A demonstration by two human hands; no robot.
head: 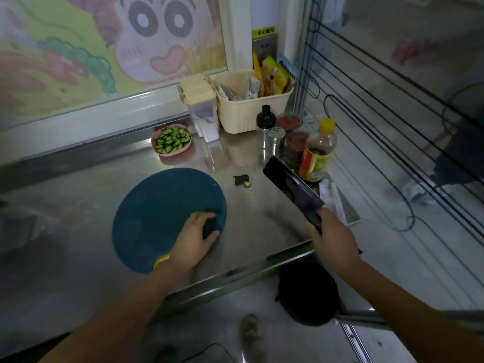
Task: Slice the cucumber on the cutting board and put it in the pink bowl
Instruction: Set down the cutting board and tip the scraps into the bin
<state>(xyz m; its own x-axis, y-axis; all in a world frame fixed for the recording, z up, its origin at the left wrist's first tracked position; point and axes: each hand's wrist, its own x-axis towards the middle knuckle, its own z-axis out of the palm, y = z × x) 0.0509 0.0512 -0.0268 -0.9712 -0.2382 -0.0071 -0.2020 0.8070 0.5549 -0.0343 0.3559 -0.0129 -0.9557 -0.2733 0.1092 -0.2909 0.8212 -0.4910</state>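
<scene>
Green cucumber slices fill the pink bowl at the back of the steel counter. One stub lies on the steel beside the bare blue cutting board. It is probably light, firm, wet and apt to roll, so pinch it across the skin. The left hand clasps the board's rim. The right hand clenches the handle of a cleaver, blade pointing away.

One wide camera rides on the person's head, looking forward and down, close over the steel counter near its front-right corner.
</scene>
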